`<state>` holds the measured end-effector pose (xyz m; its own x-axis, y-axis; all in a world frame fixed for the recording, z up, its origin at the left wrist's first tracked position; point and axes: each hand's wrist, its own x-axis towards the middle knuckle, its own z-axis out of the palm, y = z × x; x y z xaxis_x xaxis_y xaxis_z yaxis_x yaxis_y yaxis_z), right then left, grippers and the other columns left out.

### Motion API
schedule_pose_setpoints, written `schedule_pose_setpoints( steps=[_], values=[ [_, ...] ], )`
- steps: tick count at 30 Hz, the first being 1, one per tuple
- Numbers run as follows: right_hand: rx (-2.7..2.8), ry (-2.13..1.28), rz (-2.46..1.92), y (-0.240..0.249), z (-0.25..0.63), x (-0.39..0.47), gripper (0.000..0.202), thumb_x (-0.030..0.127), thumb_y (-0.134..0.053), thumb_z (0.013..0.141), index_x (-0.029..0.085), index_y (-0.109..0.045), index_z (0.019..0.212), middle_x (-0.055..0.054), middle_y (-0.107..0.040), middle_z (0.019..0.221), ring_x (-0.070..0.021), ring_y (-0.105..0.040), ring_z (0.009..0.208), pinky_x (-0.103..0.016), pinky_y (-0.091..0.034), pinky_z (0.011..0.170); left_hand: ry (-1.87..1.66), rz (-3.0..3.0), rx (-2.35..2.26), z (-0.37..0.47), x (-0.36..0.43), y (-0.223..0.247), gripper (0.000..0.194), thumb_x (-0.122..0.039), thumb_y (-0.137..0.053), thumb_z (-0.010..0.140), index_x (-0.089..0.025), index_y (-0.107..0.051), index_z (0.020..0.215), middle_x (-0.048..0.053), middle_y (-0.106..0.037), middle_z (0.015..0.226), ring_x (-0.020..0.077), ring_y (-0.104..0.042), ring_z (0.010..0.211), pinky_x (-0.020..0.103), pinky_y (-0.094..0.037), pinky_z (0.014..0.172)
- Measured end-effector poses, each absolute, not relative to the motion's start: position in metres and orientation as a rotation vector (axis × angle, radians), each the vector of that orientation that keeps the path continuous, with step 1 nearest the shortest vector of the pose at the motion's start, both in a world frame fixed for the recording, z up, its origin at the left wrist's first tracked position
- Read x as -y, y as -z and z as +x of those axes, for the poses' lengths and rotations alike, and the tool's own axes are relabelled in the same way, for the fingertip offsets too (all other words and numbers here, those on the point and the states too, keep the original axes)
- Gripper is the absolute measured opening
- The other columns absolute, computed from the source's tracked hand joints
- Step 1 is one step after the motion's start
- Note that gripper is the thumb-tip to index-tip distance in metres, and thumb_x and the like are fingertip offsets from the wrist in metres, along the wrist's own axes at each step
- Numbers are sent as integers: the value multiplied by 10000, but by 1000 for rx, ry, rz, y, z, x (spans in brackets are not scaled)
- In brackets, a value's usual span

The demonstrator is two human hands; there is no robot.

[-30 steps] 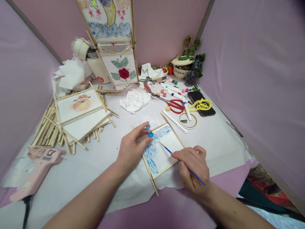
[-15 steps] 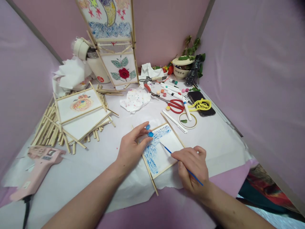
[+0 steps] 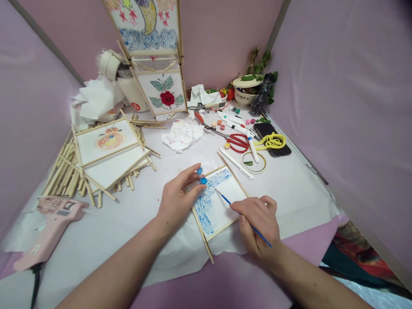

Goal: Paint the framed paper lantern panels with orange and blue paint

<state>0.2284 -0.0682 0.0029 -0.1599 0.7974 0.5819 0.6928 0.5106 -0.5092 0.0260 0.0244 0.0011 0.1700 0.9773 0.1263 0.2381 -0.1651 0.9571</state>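
Note:
Between the thumb and fingers of my left hand (image 3: 175, 192) is a small blue paint pot (image 3: 203, 181), with its blue cap (image 3: 199, 171) beside it at the fingertips. My right hand (image 3: 260, 223) grips a thin blue paintbrush (image 3: 225, 199), whose tip is over the white middle of a wood-framed panel (image 3: 222, 216). I cannot tell whether the tip touches the surface. Blue dabs cover the panel's left side and its far edge. My left hand covers the panel's far left corner.
A pink glue gun (image 3: 53, 227) lies at left, near framed panels (image 3: 109, 139) on a pile of wooden sticks (image 3: 64, 176). Behind stands a painted stick-framed lantern (image 3: 162, 92) by a bottle (image 3: 128, 83). Scissors (image 3: 238, 143), markers (image 3: 252, 148), a tape roll (image 3: 264, 163) and a phone (image 3: 283, 150) lie at right.
My right hand and the paintbrush have shifted slightly up and to the left. My left hand with the paint pot has stayed nearly still.

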Motion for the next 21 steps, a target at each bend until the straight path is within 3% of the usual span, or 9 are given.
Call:
schedule_pose_setpoints(
  steps=[21],
  values=[
    [1891, -154, -1118, -5, 228, 69, 356, 44, -441, 859, 154, -597, 1160, -72, -707, 1008, -201, -628, 905, -408, -306, 798, -962, 1881, -1208, 25, -21, -2, 491, -193, -702, 818, -277, -595, 1290, -1, -756, 1008, 197, -693, 965, 347, -520, 931]
  ],
)
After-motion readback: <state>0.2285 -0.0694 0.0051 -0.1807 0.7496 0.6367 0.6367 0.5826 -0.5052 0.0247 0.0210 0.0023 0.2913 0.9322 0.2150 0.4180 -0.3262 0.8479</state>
